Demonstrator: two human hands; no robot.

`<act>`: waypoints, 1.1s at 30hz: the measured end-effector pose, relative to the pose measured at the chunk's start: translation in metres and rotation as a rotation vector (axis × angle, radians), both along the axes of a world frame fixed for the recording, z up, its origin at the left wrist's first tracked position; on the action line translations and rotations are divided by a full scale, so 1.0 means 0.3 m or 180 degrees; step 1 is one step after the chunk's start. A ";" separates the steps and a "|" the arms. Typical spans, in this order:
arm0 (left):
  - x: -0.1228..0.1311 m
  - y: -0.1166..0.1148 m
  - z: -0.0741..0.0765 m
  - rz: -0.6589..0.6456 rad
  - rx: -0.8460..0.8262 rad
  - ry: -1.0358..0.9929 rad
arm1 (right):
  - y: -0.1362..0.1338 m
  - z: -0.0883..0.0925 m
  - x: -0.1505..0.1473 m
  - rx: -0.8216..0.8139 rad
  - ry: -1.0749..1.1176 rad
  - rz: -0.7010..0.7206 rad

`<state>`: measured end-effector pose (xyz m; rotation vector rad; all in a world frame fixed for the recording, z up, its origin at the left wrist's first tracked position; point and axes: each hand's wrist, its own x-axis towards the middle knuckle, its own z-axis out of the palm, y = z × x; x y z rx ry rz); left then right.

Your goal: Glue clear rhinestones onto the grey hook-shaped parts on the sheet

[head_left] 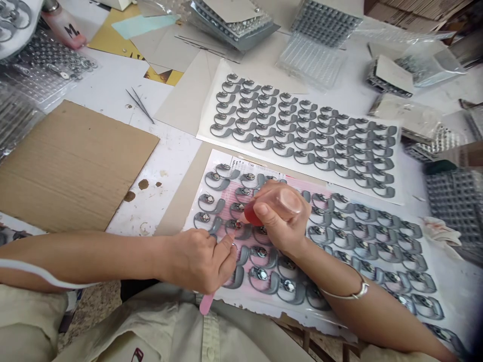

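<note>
My right hand [285,234] is wrapped round a small, clear squeeze bottle [289,203] of red liquid. The bottle is tilted, its nozzle pointing down-left at one of the grey ring-like pieces [261,274] with round metallic centres. These pieces lie in rows on a pink and white sheet [247,294]. Close to the nozzle, my left hand [202,259] is closed around a slim tool with a pink handle [206,304]. The handle's end sticks out below the fist; the fingers hide most of the tool, so its kind is unclear.
Behind lies a white board [206,125] with more grey pieces in rows. Tweezers [139,105] rest near a cardboard sheet [75,166] on the left. A bottle marked M [68,27] lies at the upper left. Plastic trays [324,25] and bags [433,60] are at the back.
</note>
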<state>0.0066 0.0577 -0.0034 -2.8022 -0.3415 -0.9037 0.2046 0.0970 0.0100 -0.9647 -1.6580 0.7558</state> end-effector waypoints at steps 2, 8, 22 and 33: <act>0.000 -0.001 -0.002 0.0002 0.0002 -0.0016 | 0.001 -0.002 0.002 0.0040 0.0007 0.0056; -0.002 -0.001 0.000 -0.0006 -0.0014 0.0031 | 0.002 -0.010 0.007 0.0132 -0.0110 0.0030; -0.001 -0.001 0.001 0.0059 -0.0003 0.0004 | -0.002 0.000 0.004 0.0141 -0.0217 -0.0036; -0.003 0.007 0.019 -0.0010 0.0018 0.0094 | -0.004 -0.009 0.012 0.0332 -0.0254 -0.0049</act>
